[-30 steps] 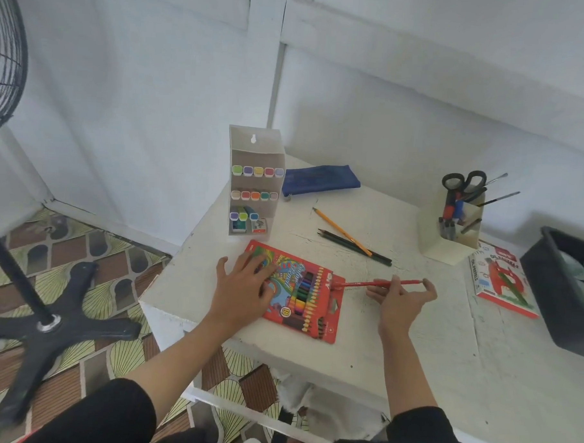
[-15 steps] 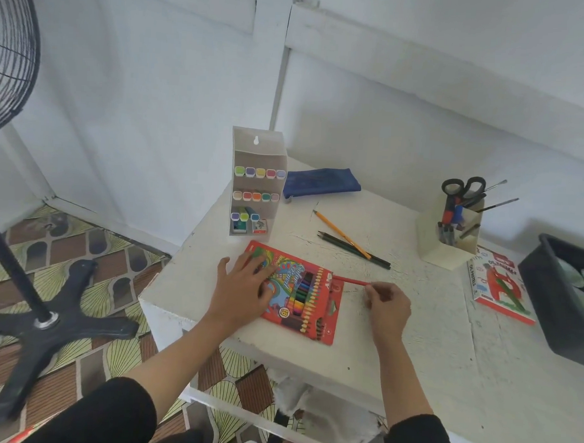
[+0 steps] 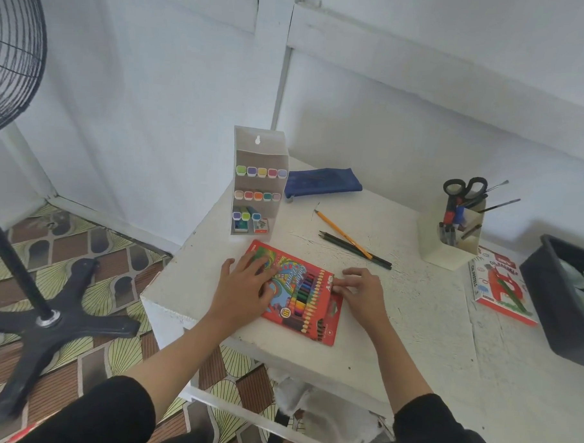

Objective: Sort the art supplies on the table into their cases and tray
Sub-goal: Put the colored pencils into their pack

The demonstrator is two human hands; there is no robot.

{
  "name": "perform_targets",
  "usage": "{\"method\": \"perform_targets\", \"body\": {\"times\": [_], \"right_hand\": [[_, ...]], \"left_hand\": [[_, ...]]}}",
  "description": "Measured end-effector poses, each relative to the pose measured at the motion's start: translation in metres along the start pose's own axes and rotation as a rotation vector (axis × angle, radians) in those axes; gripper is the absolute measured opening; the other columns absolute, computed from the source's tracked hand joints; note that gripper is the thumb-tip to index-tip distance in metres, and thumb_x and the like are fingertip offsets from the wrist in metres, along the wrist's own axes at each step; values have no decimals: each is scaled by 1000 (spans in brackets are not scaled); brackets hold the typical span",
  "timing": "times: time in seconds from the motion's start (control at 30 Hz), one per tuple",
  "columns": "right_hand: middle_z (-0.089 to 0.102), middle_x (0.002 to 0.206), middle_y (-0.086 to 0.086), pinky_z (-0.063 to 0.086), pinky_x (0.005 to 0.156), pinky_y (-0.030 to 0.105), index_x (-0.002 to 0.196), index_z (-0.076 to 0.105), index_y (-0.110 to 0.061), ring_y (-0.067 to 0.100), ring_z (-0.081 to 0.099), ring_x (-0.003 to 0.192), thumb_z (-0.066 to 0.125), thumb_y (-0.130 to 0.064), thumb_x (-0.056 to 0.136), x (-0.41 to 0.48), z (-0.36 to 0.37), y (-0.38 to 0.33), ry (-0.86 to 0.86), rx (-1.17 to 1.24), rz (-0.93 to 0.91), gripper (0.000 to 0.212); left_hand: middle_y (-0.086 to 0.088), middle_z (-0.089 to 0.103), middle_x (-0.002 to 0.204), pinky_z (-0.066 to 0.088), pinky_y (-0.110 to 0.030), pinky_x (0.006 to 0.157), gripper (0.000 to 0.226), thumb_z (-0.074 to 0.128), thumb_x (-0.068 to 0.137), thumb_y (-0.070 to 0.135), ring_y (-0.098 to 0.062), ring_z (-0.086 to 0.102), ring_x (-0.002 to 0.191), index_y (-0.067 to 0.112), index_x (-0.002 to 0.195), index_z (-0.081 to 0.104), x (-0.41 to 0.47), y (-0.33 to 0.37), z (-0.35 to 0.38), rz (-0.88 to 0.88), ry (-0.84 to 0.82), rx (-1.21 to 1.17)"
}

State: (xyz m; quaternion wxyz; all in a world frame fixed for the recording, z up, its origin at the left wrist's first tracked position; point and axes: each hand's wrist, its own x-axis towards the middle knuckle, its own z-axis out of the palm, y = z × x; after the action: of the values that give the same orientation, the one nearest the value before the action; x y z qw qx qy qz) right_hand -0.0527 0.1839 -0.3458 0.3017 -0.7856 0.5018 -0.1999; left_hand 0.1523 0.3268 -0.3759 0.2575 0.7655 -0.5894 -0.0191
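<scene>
Fig.: L hand (image 3: 247, 283), fingers spread flat on pencil box (image 3: 301, 292) at surface's front edge. R hand (image 3: 361, 291) fingertips bunched at box's 3 o'clock end; pinching or pushing, I can't tell. Loose pencils (image 3: 356, 251) at R hand's 12 o'clock, axis 10–4; R nearer.

Pressing down on the red pencil box (image 3: 301, 292) with the left hand (image 3: 244, 283), fingers spread flat over the cover. Touching the 3 o'clock end of the same box with the bent fingertips of the right hand (image 3: 361, 291); pinching or only pushing, not clear. Lying flat near the 9 o'clock edge of the white table (image 3: 413, 327), colour pencils showing through the window. From the box: at 11 o'clock, an upright marker rack (image 3: 257, 186); at 12, a blue pouch (image 3: 322, 182); at 1, a yellow pencil (image 3: 343, 235) crossing two dark pencils (image 3: 353, 249); at 2, a cream holder (image 3: 450, 241) with scissors (image 3: 464, 188); at 3, a pastel box (image 3: 502, 287), then a black tray (image 3: 548, 292) just beside.
</scene>
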Motion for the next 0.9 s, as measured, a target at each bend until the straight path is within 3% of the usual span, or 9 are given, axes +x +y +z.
{"method": "perform_targets", "body": {"times": [0.07, 0.27, 0.4, 0.53, 0.63, 0.77, 0.9], "right_hand": [[63, 102, -2, 30, 83, 24, 88, 76, -16, 19, 49, 106, 73, -16, 80, 8, -12, 2, -24, -39, -35, 9], [64, 95, 1, 32, 70, 20, 97, 74, -10, 11, 50, 83, 64, -19, 89, 54, -42, -12, 83, -54, -57, 16], [66, 110, 9, 34, 82, 18, 107, 70, -8, 14, 54, 93, 57, -16, 93, 86, -32, -9, 87, -147, -43, 21], [54, 123, 13, 40, 94, 31, 123, 59, -8, 26, 50, 115, 53, -18, 94, 102, -13, -11, 41, -216, 30, 31], [55, 117, 9, 48, 87, 39, 116, 65, -12, 27, 52, 107, 52, -24, 94, 107, -7, -11, 63, -347, 60, 28], [62, 108, 6, 48, 80, 36, 104, 68, -14, 24, 55, 99, 54, -22, 93, 106, -6, -11, 122, -379, 36, 20], [67, 93, 3, 42, 66, 24, 98, 68, -9, 18, 59, 87, 59, -17, 90, 97, -17, -14, 218, -123, 9, 15]], "left_hand": [[-2, 63, 125, 36, -60, 99, 47, 36, 85, 39, -27, 52, 123, 21, 117, 67, 0, 1, 0, -8, 4, -9], [0, 63, 122, 40, -58, 96, 45, 38, 84, 37, -25, 54, 120, 23, 115, 67, 1, 2, -1, -6, 6, 10], [0, 62, 125, 38, -58, 98, 47, 37, 85, 40, -24, 52, 123, 23, 118, 66, 2, -1, 2, -13, -2, 26], [0, 59, 129, 35, -56, 101, 51, 34, 86, 44, -23, 48, 127, 24, 121, 64, 1, -1, 4, -20, -11, 27], [1, 58, 131, 32, -55, 103, 53, 33, 86, 46, -22, 46, 129, 24, 122, 63, 2, -1, 4, -28, -13, 24], [1, 58, 130, 33, -55, 102, 52, 33, 86, 46, -21, 47, 128, 24, 122, 63, 2, 0, 3, -33, -23, 38], [2, 59, 130, 36, -53, 100, 50, 34, 86, 45, -20, 47, 127, 24, 121, 63, 2, -1, 2, -30, -23, 48]]}}
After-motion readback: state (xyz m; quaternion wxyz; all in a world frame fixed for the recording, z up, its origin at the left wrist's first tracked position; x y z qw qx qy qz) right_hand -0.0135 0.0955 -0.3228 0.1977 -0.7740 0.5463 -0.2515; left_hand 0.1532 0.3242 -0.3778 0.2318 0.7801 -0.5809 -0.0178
